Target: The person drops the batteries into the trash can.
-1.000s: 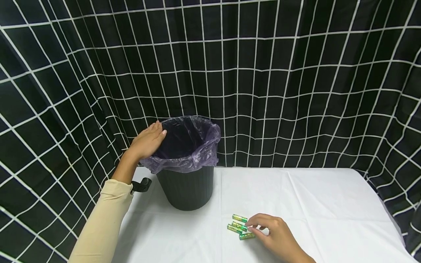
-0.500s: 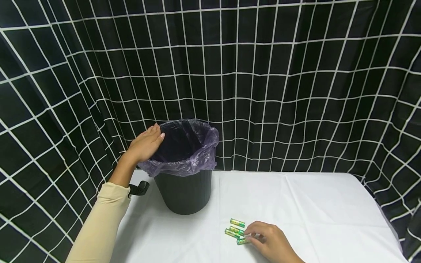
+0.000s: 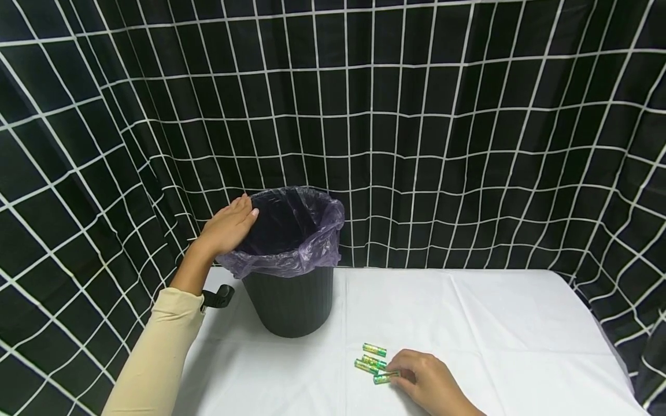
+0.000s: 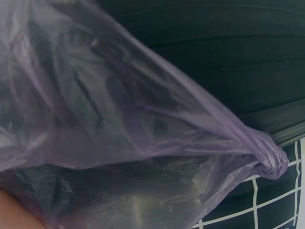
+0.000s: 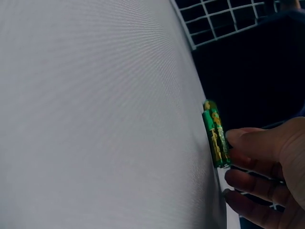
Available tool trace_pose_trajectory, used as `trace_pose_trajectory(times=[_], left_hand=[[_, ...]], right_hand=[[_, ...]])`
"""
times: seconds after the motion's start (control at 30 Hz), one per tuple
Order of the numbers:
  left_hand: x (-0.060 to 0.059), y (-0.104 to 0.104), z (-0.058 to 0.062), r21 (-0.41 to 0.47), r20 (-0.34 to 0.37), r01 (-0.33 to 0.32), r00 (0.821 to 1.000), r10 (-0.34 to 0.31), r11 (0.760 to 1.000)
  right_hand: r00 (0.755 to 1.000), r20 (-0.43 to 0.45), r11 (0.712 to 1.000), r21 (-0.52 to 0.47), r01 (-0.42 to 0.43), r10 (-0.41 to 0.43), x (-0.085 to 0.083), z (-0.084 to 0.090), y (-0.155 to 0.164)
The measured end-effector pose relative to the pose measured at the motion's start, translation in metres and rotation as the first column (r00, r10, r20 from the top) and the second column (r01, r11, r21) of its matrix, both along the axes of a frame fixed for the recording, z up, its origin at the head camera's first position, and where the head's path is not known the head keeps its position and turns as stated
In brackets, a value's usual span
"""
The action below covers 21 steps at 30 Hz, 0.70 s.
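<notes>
A black bin (image 3: 291, 300) with a purple liner (image 3: 312, 254) stands at the back left of the white table (image 3: 494, 323). My left hand (image 3: 231, 225) rests flat on the bin's left rim, fingers straight over the liner (image 4: 143, 119). Three green batteries lie in front of the bin: a far one (image 3: 374, 349), a middle one (image 3: 370, 364) and a near one (image 3: 385, 378). My right hand (image 3: 399, 375) curls over the near battery (image 5: 217, 136) and pinches it on the cloth, the thumb (image 5: 248, 140) against its side.
A black curtain with a white grid (image 3: 416, 115) hangs close behind the table and wraps round both sides. A small black clip-like object (image 3: 218, 297) sits by my left sleeve. The table's right edge (image 3: 609, 335) drops off beside the curtain.
My right hand has closed in on the near battery and its fingertips now pinch it. My left hand has stayed on the bin rim.
</notes>
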<state>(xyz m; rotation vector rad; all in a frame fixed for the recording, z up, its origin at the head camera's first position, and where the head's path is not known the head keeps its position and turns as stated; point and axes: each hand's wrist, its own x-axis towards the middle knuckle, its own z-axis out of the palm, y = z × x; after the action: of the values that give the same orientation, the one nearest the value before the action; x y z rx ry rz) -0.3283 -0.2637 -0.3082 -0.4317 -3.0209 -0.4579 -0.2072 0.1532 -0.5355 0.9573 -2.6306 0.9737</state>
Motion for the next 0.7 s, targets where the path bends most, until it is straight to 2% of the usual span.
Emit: trace_pose_trajectory(times=[0.2, 0.7], left_hand=[[-0.002, -0.0008, -0.001, -0.004, 0.0, 0.003, 1.0, -0.003, 1.0], [-0.002, -0.0029, -0.0013, 0.004, 0.007, -0.002, 1.0, 0.002, 1.0]], right_hand=[[0.999, 0.047, 1.0, 0.027, -0.005, 0.003, 0.0, -0.0004, 0.0001], [0.997, 0.082, 0.997, 0.078, -0.019, 0.013, -0.0001, -0.0012, -0.0002]])
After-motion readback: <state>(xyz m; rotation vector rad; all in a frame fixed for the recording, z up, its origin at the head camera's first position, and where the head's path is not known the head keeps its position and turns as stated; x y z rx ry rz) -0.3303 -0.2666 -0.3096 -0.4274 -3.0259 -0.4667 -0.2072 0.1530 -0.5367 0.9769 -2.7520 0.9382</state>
